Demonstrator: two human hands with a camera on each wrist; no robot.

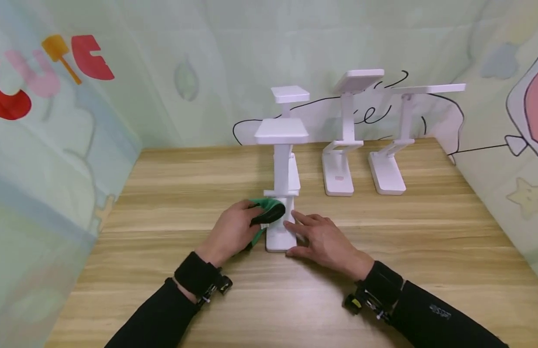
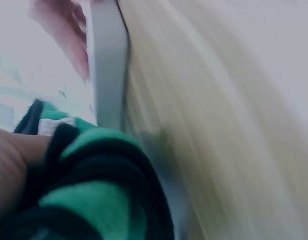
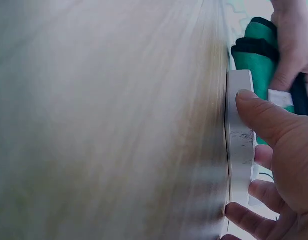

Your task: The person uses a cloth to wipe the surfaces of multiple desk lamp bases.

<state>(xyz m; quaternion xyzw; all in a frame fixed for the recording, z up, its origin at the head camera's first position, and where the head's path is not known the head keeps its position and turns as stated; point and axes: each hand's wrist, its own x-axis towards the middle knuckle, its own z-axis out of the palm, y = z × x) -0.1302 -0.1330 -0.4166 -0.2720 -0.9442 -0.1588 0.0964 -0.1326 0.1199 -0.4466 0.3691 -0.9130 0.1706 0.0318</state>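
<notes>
A white folding phone stand [image 1: 281, 237] stands upright near the middle of the table. My left hand [image 1: 232, 229] grips a folded green cloth [image 2: 96, 200] with black edging and a small white tag, holding it against the left side of the stand's base. From the right, my right hand [image 1: 323, 241] touches the same base with its fingers spread. In the right wrist view the thumb of this right hand [image 3: 288, 155] presses on the base's front edge [image 3: 239, 145], which has dark smudges. Other fingers rest along the base's side and top.
Directly behind stands another white stand [image 1: 294, 174], partly hidden. Two more, a middle one [image 1: 338, 176] and a right one [image 1: 388, 176], stand toward the back right. Printed curtains [image 1: 199, 72] border the wooden table [image 1: 186, 179] at the back and sides.
</notes>
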